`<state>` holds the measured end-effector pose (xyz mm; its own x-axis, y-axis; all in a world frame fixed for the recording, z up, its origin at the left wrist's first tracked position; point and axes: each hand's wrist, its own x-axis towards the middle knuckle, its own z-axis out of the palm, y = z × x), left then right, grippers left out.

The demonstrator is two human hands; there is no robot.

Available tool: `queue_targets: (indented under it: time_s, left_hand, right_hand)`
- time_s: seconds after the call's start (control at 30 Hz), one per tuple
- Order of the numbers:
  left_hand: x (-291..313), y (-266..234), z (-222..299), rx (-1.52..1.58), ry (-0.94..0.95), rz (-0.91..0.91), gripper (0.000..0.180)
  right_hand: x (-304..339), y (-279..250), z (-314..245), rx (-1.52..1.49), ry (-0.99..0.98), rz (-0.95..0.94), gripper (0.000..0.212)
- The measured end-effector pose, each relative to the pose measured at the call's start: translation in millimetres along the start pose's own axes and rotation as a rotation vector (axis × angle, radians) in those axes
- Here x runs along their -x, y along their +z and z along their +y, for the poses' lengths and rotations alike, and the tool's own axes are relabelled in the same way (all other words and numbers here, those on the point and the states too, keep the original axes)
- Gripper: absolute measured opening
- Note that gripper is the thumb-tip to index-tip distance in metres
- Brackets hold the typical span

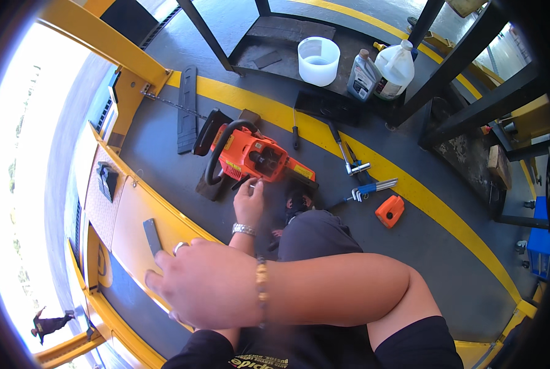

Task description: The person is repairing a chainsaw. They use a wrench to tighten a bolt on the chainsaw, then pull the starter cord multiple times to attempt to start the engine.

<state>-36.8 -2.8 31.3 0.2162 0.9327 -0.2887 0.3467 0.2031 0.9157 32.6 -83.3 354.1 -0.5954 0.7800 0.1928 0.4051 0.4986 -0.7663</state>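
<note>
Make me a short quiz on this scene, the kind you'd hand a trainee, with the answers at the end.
1. Which of the person's hands is nearer the orange chainsaw?
2. True or false: in the picture, the white bucket stands left of the white jug.
3. Around the wrist of the right hand is: a) a rubber glove cuff; b) a beaded bracelet; c) nothing.

Key: 1. The left hand. 2. True. 3. b.
</note>
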Motion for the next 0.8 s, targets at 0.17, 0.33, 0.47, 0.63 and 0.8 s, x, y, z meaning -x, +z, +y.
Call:
queue_targets:
  time_s: [0.17,0.33,0.47,0.63,0.8]
  left_hand:
    - [1,-30,-10,-0.096,0.165,-0.055,0.041]
    - [-4,-37,24,-0.285,0.211,-0.211,0.031]
    - [-18,-45,9,-0.228,0.182,-0.242,0.021]
    - [-26,-49,12,-0.416,0.444,-0.253,0.021]
    - [-17,-44,19,-0.358,0.499,-0.224,0.031]
  right_hand:
    - [81,-59,68,-0.408,-0.198,0.058,0.039]
    - [126,24,237,-0.099,0.695,0.609,0.031]
    - [102,84,348,0.083,0.803,0.816,0.039]
    - [33,60,392,-0.034,1.076,0.482,0.047]
    - [41,60,412,-0.209,1.068,0.515,0.046]
